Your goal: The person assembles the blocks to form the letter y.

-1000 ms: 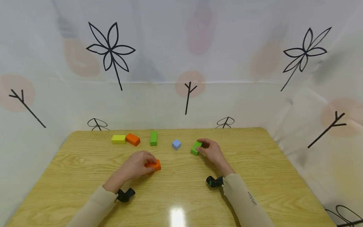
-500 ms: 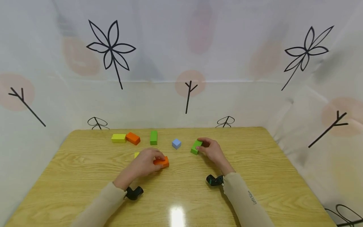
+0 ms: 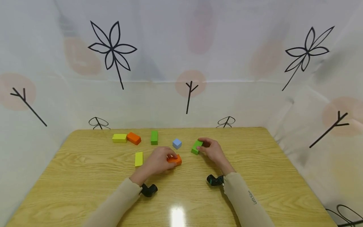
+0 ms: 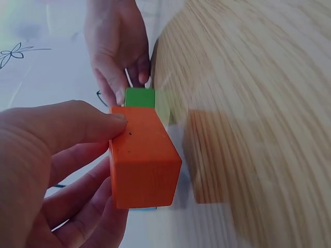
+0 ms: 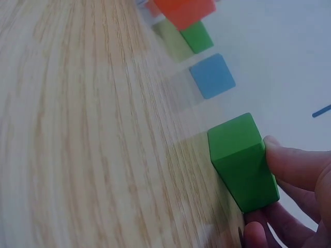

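My left hand (image 3: 158,160) pinches an orange rectangular block (image 3: 175,160) between thumb and fingers, around the middle of the table. In the left wrist view that orange block (image 4: 145,155) stands off the wood, with its reflection beside it. To the right, my right hand (image 3: 213,152) holds a green block (image 3: 195,148), thumb on one side and fingers on the other. The right wrist view has this green block (image 5: 243,163) low over the table surface. A small blue cube (image 3: 177,143) lies between the two hands, slightly farther back.
Just left of my left hand lies a yellow block (image 3: 139,159). Along the back are another yellow block (image 3: 119,138), an orange block (image 3: 134,138) against it, and a second green block (image 3: 154,138). Patterned white cloth (image 3: 153,104) hangs behind the wooden table (image 3: 85,176).
My left hand has carried the orange block rightward, toward the right hand. The yellow block it covered now shows behind it. My right hand and its green block stay put.
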Demonstrator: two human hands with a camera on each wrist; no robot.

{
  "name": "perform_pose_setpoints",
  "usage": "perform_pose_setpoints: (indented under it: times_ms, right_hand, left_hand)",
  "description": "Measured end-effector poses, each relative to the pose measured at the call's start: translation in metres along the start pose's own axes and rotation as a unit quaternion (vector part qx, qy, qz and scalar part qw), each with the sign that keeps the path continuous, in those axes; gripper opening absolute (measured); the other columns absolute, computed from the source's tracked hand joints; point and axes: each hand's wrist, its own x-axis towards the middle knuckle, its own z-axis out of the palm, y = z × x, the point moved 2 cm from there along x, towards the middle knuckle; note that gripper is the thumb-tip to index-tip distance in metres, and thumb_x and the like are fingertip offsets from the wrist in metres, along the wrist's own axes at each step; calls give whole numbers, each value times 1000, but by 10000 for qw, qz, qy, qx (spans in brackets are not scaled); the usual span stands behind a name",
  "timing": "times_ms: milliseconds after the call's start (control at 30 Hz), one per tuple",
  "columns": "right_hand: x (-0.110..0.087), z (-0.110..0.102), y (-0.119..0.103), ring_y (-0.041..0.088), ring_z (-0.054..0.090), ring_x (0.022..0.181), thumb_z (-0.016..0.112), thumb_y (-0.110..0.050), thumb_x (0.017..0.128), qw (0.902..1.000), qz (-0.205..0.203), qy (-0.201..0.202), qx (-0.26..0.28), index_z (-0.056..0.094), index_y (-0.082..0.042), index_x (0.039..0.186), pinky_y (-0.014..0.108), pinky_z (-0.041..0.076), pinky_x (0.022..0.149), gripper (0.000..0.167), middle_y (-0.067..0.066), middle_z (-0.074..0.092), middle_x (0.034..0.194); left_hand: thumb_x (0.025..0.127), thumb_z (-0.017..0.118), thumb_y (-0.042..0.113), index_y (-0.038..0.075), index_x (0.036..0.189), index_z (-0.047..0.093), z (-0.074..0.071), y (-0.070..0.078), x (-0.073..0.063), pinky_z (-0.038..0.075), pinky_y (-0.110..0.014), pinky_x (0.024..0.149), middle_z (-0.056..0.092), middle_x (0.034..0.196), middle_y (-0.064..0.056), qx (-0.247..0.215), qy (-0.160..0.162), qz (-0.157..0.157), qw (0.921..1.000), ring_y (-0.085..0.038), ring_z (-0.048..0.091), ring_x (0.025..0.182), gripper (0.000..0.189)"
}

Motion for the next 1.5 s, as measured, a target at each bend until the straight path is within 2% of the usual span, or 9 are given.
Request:
perform_pose_setpoints:
  times_ms: [167, 300, 533, 700, 900, 1233, 1500]
  right_hand:
    - [-2, 0, -1, 34, 56, 120, 71, -4, 91, 9999, -21, -48, 124, 60, 0, 134, 46, 45, 100, 45, 19, 60, 129]
    - [-2, 0, -1, 33, 56, 120, 71, -4, 91, 9999, -24, -62, 134, 60, -1, 134, 45, 45, 100, 45, 18, 61, 128]
    - [-1, -1, -2, 32, 57, 118, 71, -4, 91, 9999, -11, -93, 127, 60, 0, 134, 45, 45, 100, 44, 18, 62, 128]
    - [-2, 0, -3, 32, 57, 118, 71, -5, 91, 9998, 44, -138, 127, 60, -1, 134, 45, 46, 99, 44, 18, 62, 127]
    - [-2, 0, -2, 31, 57, 118, 71, -5, 92, 9996, 46, -176, 194, 60, -1, 134, 44, 46, 98, 43, 18, 62, 128]
    - [0, -1, 0, 30, 58, 115, 71, -5, 92, 9996, -58, -169, 202, 61, -2, 133, 41, 49, 94, 43, 17, 63, 126]
    - [0, -2, -2, 30, 59, 113, 72, -7, 92, 9997, -36, -176, 135, 61, -2, 133, 38, 49, 92, 43, 18, 62, 126]
  left_hand:
    - [82, 79, 20, 16, 97, 76, 10, 5, 12, 48, -29, 71, 69, 94, 4, -179, -105, -245, 9995, -11, 58, 79, 16]
    - [82, 78, 19, 15, 96, 76, 16, 11, 19, 48, -28, 68, 69, 91, 4, -288, -84, -320, 9990, -11, 57, 76, 14]
    - [83, 78, 21, 12, 97, 77, 25, 21, 33, 47, -25, 64, 68, 88, 3, -384, 115, -418, 9983, -9, 56, 71, 17]
    - [83, 79, 24, 11, 98, 78, 32, 23, 40, 47, -23, 63, 65, 90, 3, -407, 183, -580, 9973, -10, 55, 74, 20]
    - [85, 79, 27, 11, 97, 78, 37, 25, 46, 48, -23, 63, 66, 92, 2, -488, 218, -763, 9956, -10, 57, 74, 20]
    - [81, 83, 27, 10, 94, 79, 45, 29, 52, 47, -23, 63, 65, 89, 1, -517, 451, -892, 9936, -11, 57, 73, 23]
    - [81, 84, 26, 7, 96, 79, 43, 36, 52, 50, -26, 66, 67, 94, -2, -662, 461, -1084, 9908, -15, 61, 78, 25]
